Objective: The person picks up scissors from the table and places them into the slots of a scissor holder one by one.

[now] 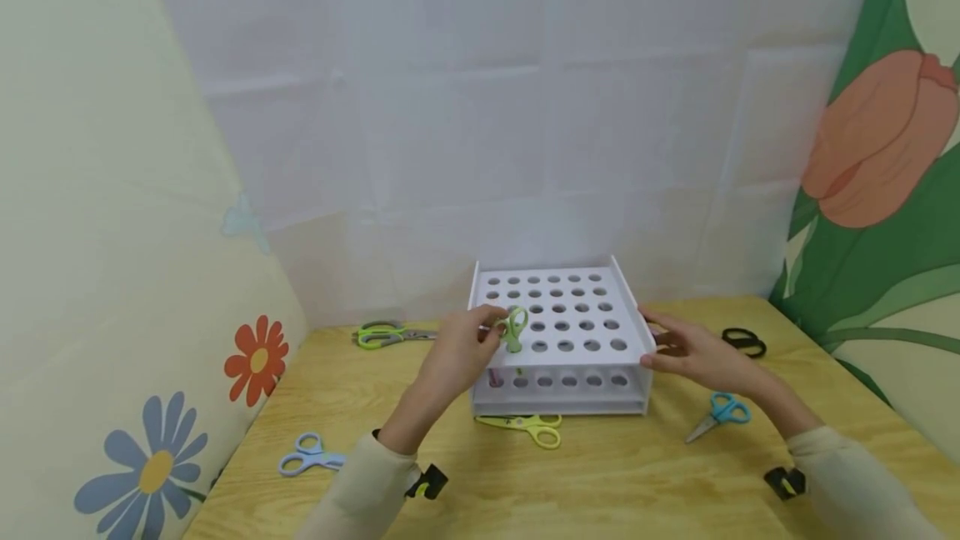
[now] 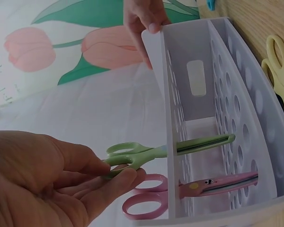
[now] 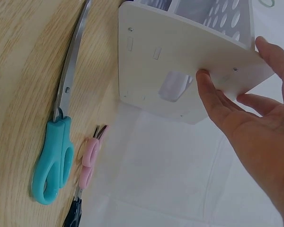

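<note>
My left hand point(image 1: 467, 347) pinches the handle of green scissors point(image 2: 142, 153) between thumb and fingers. Their closed blades pass down through a hole in the top board of a white two-tier rack point(image 1: 577, 361), the tip close to the lower perforated board. Beside them, pink scissors point(image 2: 199, 189) stand in the rack, handles above the top board and blades reaching a lower hole. On the rack's right side panel point(image 3: 180, 52) rest the fingers of my right hand point(image 1: 697, 352), fairly straight, with the thumb near its edge.
Yellow scissors point(image 1: 546, 432) lie just in front of the rack. Green-and-grey scissors point(image 1: 382, 334) and light-blue scissors point(image 1: 309, 457) lie left of it. On the right are blue-handled scissors point(image 1: 724, 408), black handles point(image 1: 745, 342) and small pink scissors point(image 3: 89, 156). A white sheet point(image 1: 450, 107) hangs behind.
</note>
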Demonstrator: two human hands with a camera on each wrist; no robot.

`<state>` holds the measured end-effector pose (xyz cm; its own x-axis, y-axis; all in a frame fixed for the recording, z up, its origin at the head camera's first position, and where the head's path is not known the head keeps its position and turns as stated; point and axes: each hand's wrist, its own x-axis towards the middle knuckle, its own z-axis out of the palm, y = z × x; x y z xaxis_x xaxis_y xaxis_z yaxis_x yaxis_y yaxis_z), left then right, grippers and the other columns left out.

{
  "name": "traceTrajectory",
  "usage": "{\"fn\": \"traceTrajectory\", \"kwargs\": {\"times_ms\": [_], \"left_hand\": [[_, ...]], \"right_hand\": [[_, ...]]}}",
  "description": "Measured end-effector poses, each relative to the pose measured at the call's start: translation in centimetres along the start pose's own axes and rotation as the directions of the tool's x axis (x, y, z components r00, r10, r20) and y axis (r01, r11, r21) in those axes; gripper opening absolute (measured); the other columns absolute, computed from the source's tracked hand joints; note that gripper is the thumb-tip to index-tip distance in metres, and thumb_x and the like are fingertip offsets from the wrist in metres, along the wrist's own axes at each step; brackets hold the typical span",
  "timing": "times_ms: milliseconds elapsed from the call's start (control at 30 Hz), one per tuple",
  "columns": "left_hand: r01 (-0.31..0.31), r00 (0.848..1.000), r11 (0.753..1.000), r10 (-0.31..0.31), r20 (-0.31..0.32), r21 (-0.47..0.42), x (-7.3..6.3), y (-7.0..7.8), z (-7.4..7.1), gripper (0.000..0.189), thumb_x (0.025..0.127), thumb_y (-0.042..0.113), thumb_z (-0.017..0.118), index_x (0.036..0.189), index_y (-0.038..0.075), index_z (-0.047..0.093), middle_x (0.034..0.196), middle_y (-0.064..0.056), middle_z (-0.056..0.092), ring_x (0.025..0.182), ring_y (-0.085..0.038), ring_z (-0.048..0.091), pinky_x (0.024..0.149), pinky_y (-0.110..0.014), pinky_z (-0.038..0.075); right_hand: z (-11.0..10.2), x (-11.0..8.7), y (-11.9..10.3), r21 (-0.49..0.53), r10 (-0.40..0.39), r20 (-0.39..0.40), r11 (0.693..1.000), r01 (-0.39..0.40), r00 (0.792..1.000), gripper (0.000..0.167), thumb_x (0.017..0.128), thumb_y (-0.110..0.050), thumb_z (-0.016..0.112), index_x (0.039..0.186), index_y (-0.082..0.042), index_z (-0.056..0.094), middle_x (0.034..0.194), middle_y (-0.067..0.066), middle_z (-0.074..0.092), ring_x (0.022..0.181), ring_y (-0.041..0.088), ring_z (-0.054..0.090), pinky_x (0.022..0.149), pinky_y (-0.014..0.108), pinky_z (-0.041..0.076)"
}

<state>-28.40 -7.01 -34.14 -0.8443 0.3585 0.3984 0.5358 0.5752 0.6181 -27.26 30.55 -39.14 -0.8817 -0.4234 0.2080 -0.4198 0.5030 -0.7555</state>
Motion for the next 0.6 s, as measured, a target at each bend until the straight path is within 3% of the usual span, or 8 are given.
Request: {"fn": "traceTrajectory", "kwargs": {"times_ms": [133, 367, 600], "left_hand": [[-0.006, 1.000, 1.000, 0.005, 0.013, 0.029, 0.01, -0.04, 0.22, 0.022, 0.098, 0.002, 0.064, 0.118, 0.005, 0.073, 0.105, -0.011, 0.073, 0.081, -0.014, 0.066, 0.056, -0.024, 0.051], [0.005, 0.999, 0.996, -0.009, 0.045, 0.084, -0.12, -0.34, 0.63, 0.024, 0.097, 0.002, 0.065, 0.120, 0.004, 0.072, 0.107, -0.013, 0.072, 0.064, -0.009, 0.057, 0.050, -0.024, 0.047], [-0.015, 0.999, 0.993, 0.010, 0.038, 0.120, -0.01, -0.54, 1.00, 0.022, 0.096, 0.001, 0.066, 0.117, 0.002, 0.072, 0.091, -0.006, 0.069, 0.062, -0.009, 0.055, 0.049, -0.023, 0.046]], "right_hand": [[0.05, 0.02, 0.07, -0.003, -0.005, -0.005, 1.000, 0.005, 1.000, 0.081, 0.099, -0.025, 0.070, 0.161, -0.002, 0.023, 0.156, 0.029, 0.032, 0.126, 0.044, 0.054, 0.092, 0.039, 0.054], [0.16, 0.03, 0.08, -0.002, -0.014, -0.007, 1.000, 0.014, 1.000, 0.081, 0.099, -0.024, 0.070, 0.160, 0.000, 0.022, 0.156, 0.030, 0.031, 0.125, 0.044, 0.054, 0.092, 0.039, 0.054], [0.17, 0.04, 0.14, -0.003, -0.015, -0.008, 1.000, 0.015, 1.000, 0.082, 0.099, -0.024, 0.070, 0.161, 0.000, 0.021, 0.157, 0.030, 0.031, 0.125, 0.043, 0.054, 0.091, 0.039, 0.054]]}}
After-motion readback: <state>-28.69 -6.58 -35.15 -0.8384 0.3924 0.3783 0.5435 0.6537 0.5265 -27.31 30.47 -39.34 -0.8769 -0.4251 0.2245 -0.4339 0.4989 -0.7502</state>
